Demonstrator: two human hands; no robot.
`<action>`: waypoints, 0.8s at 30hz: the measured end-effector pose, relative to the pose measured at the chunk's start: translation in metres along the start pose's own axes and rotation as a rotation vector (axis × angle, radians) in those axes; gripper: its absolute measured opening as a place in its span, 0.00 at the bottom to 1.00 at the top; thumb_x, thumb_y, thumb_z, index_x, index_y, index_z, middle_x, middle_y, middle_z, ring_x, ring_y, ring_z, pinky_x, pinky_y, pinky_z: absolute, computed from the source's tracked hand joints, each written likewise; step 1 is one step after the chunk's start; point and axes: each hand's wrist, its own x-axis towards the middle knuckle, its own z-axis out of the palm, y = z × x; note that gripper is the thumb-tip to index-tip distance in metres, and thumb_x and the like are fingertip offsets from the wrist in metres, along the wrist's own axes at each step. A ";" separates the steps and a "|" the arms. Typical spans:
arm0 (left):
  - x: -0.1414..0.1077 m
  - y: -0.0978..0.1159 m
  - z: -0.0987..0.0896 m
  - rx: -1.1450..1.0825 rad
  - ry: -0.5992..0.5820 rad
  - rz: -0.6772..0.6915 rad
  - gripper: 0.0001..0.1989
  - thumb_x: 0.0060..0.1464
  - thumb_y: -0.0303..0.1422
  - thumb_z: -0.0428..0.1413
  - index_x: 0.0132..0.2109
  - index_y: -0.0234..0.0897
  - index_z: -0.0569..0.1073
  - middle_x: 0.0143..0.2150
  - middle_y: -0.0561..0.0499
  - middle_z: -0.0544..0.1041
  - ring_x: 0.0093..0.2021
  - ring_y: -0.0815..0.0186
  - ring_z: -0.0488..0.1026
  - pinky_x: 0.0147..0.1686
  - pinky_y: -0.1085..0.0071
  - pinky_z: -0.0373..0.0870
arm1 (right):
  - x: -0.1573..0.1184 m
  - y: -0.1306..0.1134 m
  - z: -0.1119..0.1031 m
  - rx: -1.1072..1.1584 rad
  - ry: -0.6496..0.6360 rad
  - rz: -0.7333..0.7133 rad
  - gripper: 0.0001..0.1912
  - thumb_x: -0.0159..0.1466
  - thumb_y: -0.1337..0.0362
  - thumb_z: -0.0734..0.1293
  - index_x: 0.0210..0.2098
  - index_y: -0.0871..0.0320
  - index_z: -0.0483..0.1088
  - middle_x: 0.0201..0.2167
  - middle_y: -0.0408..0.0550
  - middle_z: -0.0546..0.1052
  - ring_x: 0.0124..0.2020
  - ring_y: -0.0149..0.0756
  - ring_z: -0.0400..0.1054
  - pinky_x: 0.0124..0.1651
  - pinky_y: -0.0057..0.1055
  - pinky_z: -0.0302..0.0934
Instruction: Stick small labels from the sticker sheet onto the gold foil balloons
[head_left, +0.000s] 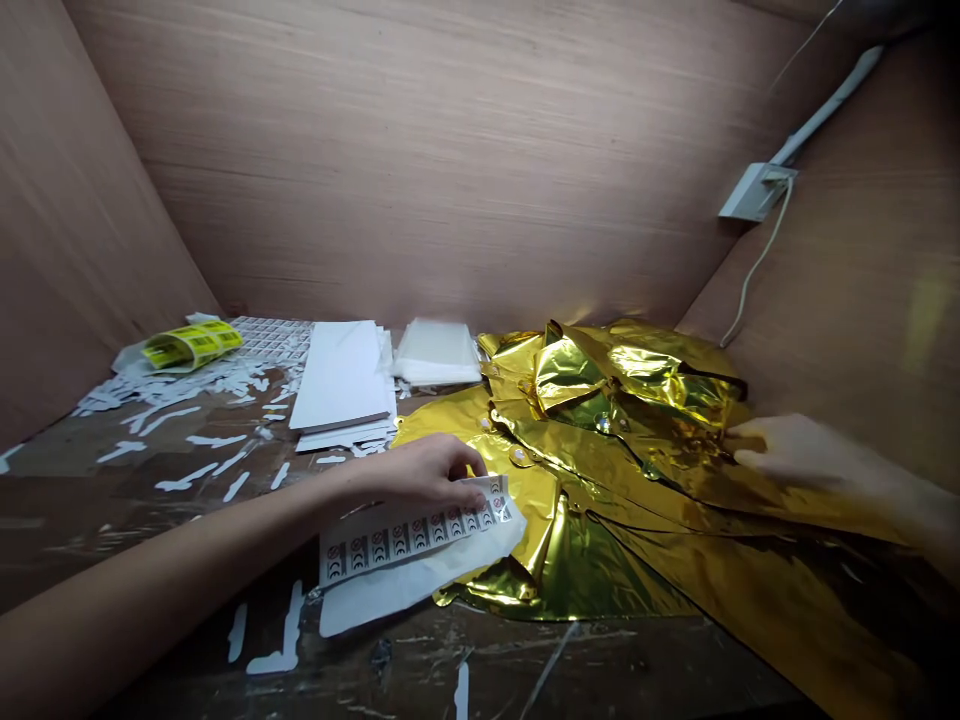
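A white sheet of small CE stickers (397, 545) lies at the front middle, partly over gold foil pieces (622, 560). My left hand (442, 475) is closed on the sheet's upper right part, with the thumb on top near the stickers. On the right, my right hand (772, 450) is at the pile of shiny gold foil. Its fingers touch the foil's right edge and look pinched together; motion blurs the hand, and what lies between the fingertips is too small to tell.
White cards (341, 375) and clear plastic sleeves (437, 350) are stacked behind. A yellow label roll (193, 345) lies back left, with white paper scraps (180, 480) scattered across the table (322, 690). A cable (761, 265) hangs from a wall box (757, 192) at right.
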 end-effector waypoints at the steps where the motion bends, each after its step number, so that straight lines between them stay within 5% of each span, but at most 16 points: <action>1: 0.000 0.000 0.000 0.002 0.005 0.005 0.18 0.56 0.46 0.60 0.43 0.36 0.81 0.32 0.50 0.79 0.30 0.67 0.71 0.28 0.72 0.59 | 0.002 -0.011 -0.006 -0.009 0.015 0.022 0.02 0.47 0.64 0.71 0.22 0.51 0.78 0.25 0.56 0.79 0.21 0.39 0.67 0.28 0.38 0.53; 3: -0.001 0.000 0.000 0.009 0.010 0.008 0.18 0.57 0.46 0.59 0.41 0.35 0.81 0.31 0.50 0.78 0.29 0.68 0.70 0.27 0.72 0.58 | 0.003 -0.046 -0.017 -0.006 0.058 0.029 0.07 0.53 0.60 0.69 0.29 0.52 0.80 0.28 0.59 0.80 0.23 0.43 0.69 0.30 0.42 0.57; 4: -0.001 0.001 -0.001 0.010 0.011 0.006 0.18 0.57 0.46 0.59 0.41 0.35 0.81 0.30 0.50 0.77 0.28 0.69 0.69 0.26 0.72 0.57 | 0.002 -0.070 -0.022 0.068 0.178 0.031 0.11 0.57 0.60 0.67 0.34 0.55 0.80 0.34 0.61 0.81 0.29 0.48 0.72 0.35 0.46 0.61; 6: -0.002 0.003 -0.003 -0.001 0.014 0.003 0.18 0.58 0.46 0.58 0.38 0.34 0.80 0.27 0.51 0.75 0.26 0.70 0.66 0.25 0.72 0.56 | -0.001 -0.126 -0.028 0.202 0.174 -0.092 0.14 0.64 0.58 0.63 0.40 0.54 0.80 0.44 0.54 0.82 0.40 0.45 0.76 0.46 0.43 0.67; 8: -0.004 0.005 -0.006 -0.029 0.029 0.011 0.19 0.60 0.46 0.57 0.35 0.33 0.78 0.25 0.52 0.72 0.25 0.71 0.63 0.24 0.72 0.55 | -0.002 -0.181 -0.027 0.355 0.049 -0.237 0.14 0.67 0.54 0.63 0.44 0.49 0.80 0.44 0.44 0.82 0.42 0.38 0.77 0.46 0.35 0.71; 10: -0.008 0.009 -0.010 -0.065 0.054 0.020 0.21 0.62 0.46 0.55 0.33 0.32 0.77 0.24 0.53 0.69 0.24 0.72 0.60 0.24 0.71 0.54 | -0.001 -0.226 -0.020 0.684 -0.218 -0.355 0.20 0.65 0.52 0.68 0.55 0.50 0.76 0.49 0.46 0.81 0.44 0.39 0.77 0.46 0.37 0.73; 12: -0.013 0.013 -0.015 -0.103 0.079 0.027 0.21 0.63 0.46 0.54 0.34 0.32 0.78 0.24 0.53 0.68 0.24 0.72 0.59 0.25 0.71 0.54 | 0.002 -0.257 -0.010 0.940 -0.347 -0.387 0.26 0.64 0.52 0.70 0.59 0.54 0.73 0.52 0.50 0.79 0.46 0.40 0.77 0.49 0.38 0.73; 17: -0.027 0.026 -0.025 -0.115 0.086 0.038 0.22 0.64 0.46 0.55 0.33 0.31 0.79 0.25 0.52 0.71 0.24 0.73 0.59 0.24 0.71 0.54 | -0.001 -0.283 0.011 1.355 -0.412 -0.310 0.15 0.65 0.58 0.70 0.48 0.58 0.79 0.42 0.50 0.82 0.41 0.37 0.76 0.46 0.33 0.71; 24: -0.025 0.035 -0.019 -0.118 0.308 0.062 0.16 0.60 0.41 0.59 0.43 0.32 0.83 0.33 0.46 0.82 0.30 0.69 0.71 0.30 0.73 0.65 | -0.018 -0.289 0.007 1.192 -0.351 -0.224 0.13 0.68 0.58 0.66 0.35 0.58 0.79 0.30 0.45 0.79 0.30 0.32 0.67 0.32 0.28 0.60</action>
